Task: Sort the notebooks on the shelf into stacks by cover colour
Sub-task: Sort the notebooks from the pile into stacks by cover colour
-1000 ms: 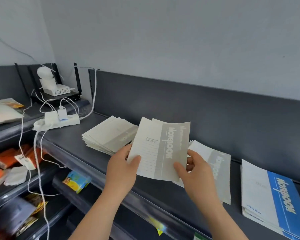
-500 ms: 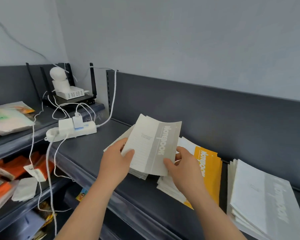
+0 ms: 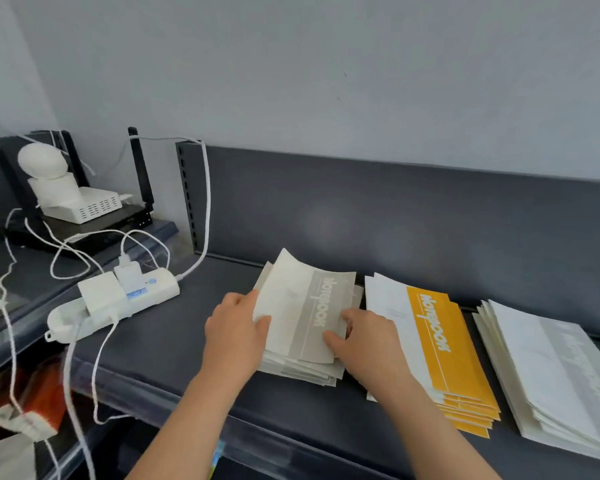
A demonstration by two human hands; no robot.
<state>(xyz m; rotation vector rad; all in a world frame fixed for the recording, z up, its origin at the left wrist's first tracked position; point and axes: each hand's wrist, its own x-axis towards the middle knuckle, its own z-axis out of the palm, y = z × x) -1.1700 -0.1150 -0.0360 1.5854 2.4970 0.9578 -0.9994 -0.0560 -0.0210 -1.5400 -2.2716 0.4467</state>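
Shelf (image 3: 174,355) carries the grey stack (image 3: 302,370), a yellow stack (image 3: 444,341) at its three o'clock. Atop the grey stack lies the grey notebook (image 3: 302,313), bowed, left hand (image 3: 234,330) pinching its nine-o'clock edge, right hand (image 3: 368,341) its five-o'clock corner. Released curled, it may slide askew.

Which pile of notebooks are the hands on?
The leftmost grey stack, under the held notebook, by the power strip. The yellow stack and other grey stack lie further right.

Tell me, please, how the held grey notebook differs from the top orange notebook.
The grey notebook's band is grey; the orange notebook's is orange. The grey notebook is held by the left hand and right hand, far corner curled up; the orange notebook lies flat on its stack. Both share white lettering.
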